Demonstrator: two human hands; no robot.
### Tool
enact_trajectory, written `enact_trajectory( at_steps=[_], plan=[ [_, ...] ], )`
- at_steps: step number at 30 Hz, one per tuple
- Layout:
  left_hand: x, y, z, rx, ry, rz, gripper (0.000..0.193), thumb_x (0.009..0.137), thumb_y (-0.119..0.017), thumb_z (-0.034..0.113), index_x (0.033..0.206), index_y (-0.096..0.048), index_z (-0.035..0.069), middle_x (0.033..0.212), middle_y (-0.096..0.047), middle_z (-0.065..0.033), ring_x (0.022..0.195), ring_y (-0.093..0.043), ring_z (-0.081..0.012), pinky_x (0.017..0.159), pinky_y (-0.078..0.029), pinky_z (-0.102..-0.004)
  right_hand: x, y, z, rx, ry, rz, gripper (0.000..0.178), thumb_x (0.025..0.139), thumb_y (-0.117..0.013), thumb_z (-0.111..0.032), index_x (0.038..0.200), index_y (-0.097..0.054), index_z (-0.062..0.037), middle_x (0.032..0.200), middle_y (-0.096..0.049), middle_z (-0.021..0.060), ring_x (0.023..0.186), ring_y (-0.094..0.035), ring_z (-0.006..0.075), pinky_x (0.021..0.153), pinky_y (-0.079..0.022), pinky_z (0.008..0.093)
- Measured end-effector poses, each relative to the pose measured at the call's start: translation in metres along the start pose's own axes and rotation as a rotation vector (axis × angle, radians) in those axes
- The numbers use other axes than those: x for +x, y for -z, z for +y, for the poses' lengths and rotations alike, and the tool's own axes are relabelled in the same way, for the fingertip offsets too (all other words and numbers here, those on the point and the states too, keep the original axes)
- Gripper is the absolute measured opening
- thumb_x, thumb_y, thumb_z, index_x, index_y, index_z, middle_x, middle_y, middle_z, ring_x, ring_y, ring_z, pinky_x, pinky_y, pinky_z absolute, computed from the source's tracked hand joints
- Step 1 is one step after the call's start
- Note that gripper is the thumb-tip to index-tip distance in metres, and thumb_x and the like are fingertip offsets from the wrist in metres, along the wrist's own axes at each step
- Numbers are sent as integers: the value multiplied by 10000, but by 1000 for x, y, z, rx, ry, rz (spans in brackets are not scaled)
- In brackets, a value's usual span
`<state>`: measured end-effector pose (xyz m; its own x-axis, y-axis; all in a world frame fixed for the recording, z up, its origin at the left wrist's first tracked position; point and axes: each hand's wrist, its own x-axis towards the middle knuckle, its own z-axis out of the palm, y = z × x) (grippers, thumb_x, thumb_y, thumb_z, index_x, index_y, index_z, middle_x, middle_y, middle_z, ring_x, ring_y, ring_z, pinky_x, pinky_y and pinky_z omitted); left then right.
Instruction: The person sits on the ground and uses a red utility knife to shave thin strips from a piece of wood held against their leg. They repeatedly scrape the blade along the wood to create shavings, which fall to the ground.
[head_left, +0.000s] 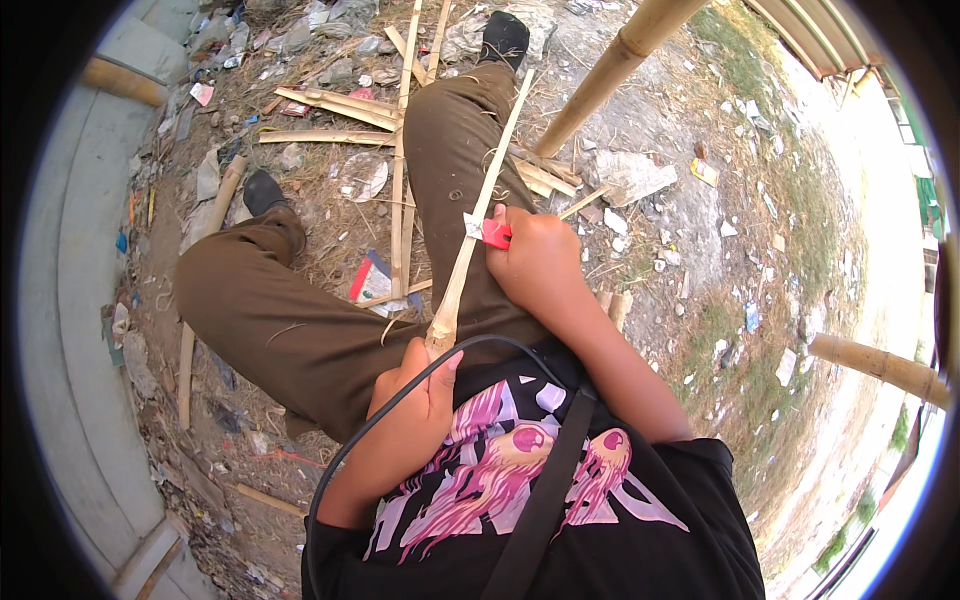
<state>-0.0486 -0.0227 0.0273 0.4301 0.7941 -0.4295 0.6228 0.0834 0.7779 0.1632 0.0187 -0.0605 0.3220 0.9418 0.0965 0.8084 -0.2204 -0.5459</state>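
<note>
In the head view, the left hand (415,392) has fingers clamped on a bamboo strip (487,192) slanting over the right leg (450,125); the right hand (538,258) clamps a red tool (496,235), its edge seemingly touching. Excess pressure could slip it legward.

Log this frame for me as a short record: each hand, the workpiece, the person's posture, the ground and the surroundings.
Left hand: closed on the near end of the strip, at the lap
Right hand: gripping a red-handled blade, set across the strip
Workpiece: long, pale bamboo strip, narrowing toward its far end
Posture: knees apart, brown trousers
Ground: loose bamboo pieces, scattered litter, some grass
Surroundings: grey wall at left, bamboo pole ahead to the right
</note>
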Motion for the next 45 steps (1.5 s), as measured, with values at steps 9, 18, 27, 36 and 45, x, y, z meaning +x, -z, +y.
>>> enact_trajectory(
  at_steps=[9,18,27,36,45],
  plan=[
    [-44,18,-7,115,76,-39,324,1097,-530,302,1013,-528,-12,657,-578,-248,609,-601,-477,577,-456,-486,13,6,-1,6,-67,-77,219,837,-666,-229,851,-735,-21,760,-695,250,752,-705,446,719,-575,538],
    [-99,37,-28,149,154,-103,332,1087,-542,305,1070,-555,-27,748,-621,-270,706,-621,-493,633,-471,-503,15,4,-6,3,-119,-82,218,806,-674,-221,898,-772,-48,787,-725,221,788,-734,421,750,-595,513],
    [-134,28,-54,29,246,-68,357,1081,-567,325,1090,-599,-31,654,-572,-167,571,-591,-289,580,-444,-395,18,6,-7,60,-216,-108,255,847,-670,-234,913,-759,-4,867,-730,268,864,-730,446,807,-588,507],
    [-136,20,-75,52,73,31,358,1081,-571,308,1152,-504,-37,733,-613,-117,641,-599,-239,633,-481,-372,24,-8,24,272,-244,90,280,926,-629,-228,803,-700,14,746,-663,280,736,-692,451,668,-523,527],
    [7,8,-9,-395,104,-71,381,1136,-439,379,1076,-539,15,691,-516,0,541,-442,-44,480,-356,-215,4,20,2,305,71,12,327,943,-673,-252,713,-613,-29,614,-590,230,600,-620,451,558,-479,518]
  ],
)
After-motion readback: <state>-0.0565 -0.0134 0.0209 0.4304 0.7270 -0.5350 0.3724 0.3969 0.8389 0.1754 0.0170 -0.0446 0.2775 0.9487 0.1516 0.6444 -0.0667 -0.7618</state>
